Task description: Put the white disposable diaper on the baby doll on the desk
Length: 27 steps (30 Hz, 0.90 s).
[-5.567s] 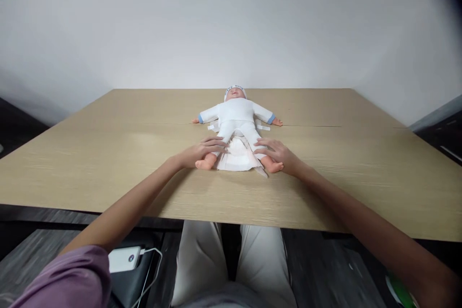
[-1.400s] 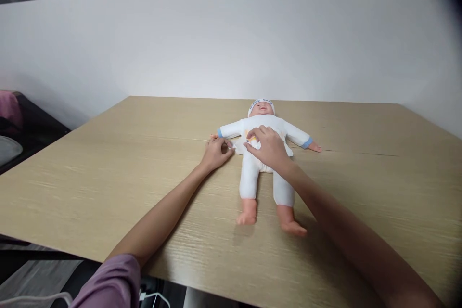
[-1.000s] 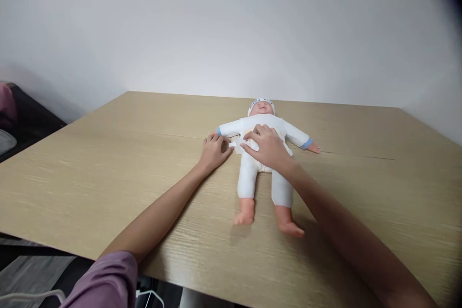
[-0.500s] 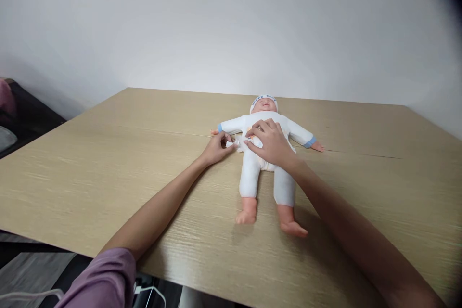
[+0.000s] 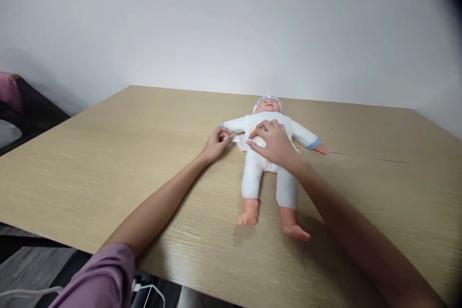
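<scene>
A baby doll (image 5: 287, 195) in a white suit with blue cuffs lies on its back, feet toward me and arms spread. Round its hips is a white diaper (image 5: 269, 166), largely hidden by my hand. On the doll's left side in view, my left hand (image 5: 217, 143) pinches the diaper's side tab (image 5: 236, 139) between thumb and fingers and holds it stretched outward. My right hand (image 5: 273, 142) lies over the belly with fingers bent, its thumb and index tips close together at the diaper's front edge.
The doll lies on a wide wooden table (image 5: 126, 163) with a thin seam across it. A pale wall (image 5: 231, 29) rises behind. At the left stands a dark chair with a pink item (image 5: 10, 91) on it. White cables (image 5: 153, 288) hang below the front edge.
My left hand has drawn slightly up and outward, and the tab, crumpled before, now looks flatter and straighter. My right hand stays on the doll's belly. The view has shifted a little.
</scene>
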Motion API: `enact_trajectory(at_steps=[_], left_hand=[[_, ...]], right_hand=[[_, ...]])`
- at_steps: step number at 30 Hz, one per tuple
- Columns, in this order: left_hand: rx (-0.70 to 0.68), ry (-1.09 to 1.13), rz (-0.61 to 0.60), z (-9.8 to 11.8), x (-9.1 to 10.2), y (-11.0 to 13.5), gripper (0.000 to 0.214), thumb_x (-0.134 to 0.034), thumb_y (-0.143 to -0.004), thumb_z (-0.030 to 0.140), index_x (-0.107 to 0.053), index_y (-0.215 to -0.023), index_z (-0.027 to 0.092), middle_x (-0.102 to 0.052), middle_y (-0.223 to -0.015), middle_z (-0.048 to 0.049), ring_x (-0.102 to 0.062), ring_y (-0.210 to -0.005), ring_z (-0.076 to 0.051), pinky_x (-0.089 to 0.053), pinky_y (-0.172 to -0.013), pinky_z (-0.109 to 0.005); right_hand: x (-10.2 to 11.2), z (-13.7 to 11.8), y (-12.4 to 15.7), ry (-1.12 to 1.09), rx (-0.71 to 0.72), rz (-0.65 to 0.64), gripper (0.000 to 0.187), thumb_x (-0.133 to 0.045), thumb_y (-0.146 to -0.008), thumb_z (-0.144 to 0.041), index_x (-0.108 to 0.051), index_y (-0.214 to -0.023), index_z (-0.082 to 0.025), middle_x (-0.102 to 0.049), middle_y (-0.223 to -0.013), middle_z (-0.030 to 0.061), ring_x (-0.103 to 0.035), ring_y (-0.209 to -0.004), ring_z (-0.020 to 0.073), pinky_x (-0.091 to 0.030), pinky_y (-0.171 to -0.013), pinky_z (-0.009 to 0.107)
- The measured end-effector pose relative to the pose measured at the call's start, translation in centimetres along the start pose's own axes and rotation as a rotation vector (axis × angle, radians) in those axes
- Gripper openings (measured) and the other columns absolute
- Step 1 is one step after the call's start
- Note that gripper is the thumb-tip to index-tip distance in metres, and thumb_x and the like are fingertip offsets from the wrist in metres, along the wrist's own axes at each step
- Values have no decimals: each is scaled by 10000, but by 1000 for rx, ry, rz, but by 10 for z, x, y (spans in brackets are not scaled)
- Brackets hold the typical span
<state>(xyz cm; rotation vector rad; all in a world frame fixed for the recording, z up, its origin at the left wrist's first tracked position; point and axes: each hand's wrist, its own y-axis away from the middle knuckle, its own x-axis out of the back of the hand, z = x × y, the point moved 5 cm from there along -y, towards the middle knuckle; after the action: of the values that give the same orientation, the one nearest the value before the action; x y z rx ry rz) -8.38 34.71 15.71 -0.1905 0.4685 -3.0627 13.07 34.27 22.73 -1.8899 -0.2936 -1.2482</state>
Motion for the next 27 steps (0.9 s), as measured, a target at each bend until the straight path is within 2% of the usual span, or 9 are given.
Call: enact_trajectory(at_steps=[4, 7, 11, 14, 18, 21, 24, 27], left_hand=[[14, 139, 26, 1, -2, -5, 422, -813, -832, 553, -605, -979, 216, -575, -694, 50, -527, -673, -131, -451, -728, -298], [7, 208, 5, 6, -9, -14, 428, -818, -829, 550, -589, -989, 225, -583, -696, 51, -574, -702, -142, -485, -750, -309], [-11, 286, -41, 21, -27, -29, 411, -824, -833, 492, -581, -1020, 220, -603, -723, 49, -613, -734, -141, -509, -775, -306], [-7, 249, -66, 33, -44, -36, 372, -805, -853, 451, -575, -1026, 215, -578, -738, 54, -609, -739, -128, -504, -771, -283], [-4, 183, -90, 42, -61, -40, 311, -760, -892, 419, -579, -1040, 215, -537, -719, 56, -562, -688, -119, -452, -671, -249], [-14, 179, -63, 42, -57, -39, 288, -754, -894, 400, -593, -1043, 215, -504, -717, 59, -539, -683, -117, -464, -690, -256], [-6, 168, -17, 35, -39, -34, 270, -752, -897, 397, -595, -1023, 216, -518, -729, 54, -547, -696, -119, -486, -733, -272], [20, 146, 2, 26, -20, -26, 265, -746, -909, 413, -593, -1012, 222, -550, -723, 46, -555, -696, -129, -485, -745, -289]], right_hand=[[20, -2, -4, -105, 44, 37, 181, -626, -996, -410, -726, -1021, -262, -644, -1142, 85, -560, -1063, 296, -432, -977, 475], [35, 2, -6, -172, -40, 99, 144, -620, -992, -387, -656, -973, -249, -642, -1039, 78, -591, -1012, 280, -461, -923, 439], [29, 13, -6, -230, -178, 14, 190, -668, -929, -378, -542, -875, -247, -624, -871, 37, -585, -847, 247, -459, -770, 388], [20, 19, -7, -249, -199, -21, 200, -658, -913, -373, -518, -839, -249, -620, -852, 32, -578, -828, 240, -451, -748, 377], [14, 23, -9, -284, -195, -56, 182, -646, -905, -379, -539, -836, -249, -625, -847, 33, -581, -806, 235, -453, -725, 368], [17, 19, -6, -245, -164, -23, 143, -640, -917, -357, -557, -887, -245, -645, -894, 47, -590, -860, 252, -467, -780, 384], [25, 10, -5, -165, -52, 2, 79, -588, -968, -310, -597, -946, -235, -684, -988, 76, -600, -956, 274, -466, -892, 426], [28, 3, -10, -175, 104, -73, 152, -523, -1006, -273, -672, -1003, -242, -725, -1144, 84, -615, -1092, 286, -440, -1002, 462]])
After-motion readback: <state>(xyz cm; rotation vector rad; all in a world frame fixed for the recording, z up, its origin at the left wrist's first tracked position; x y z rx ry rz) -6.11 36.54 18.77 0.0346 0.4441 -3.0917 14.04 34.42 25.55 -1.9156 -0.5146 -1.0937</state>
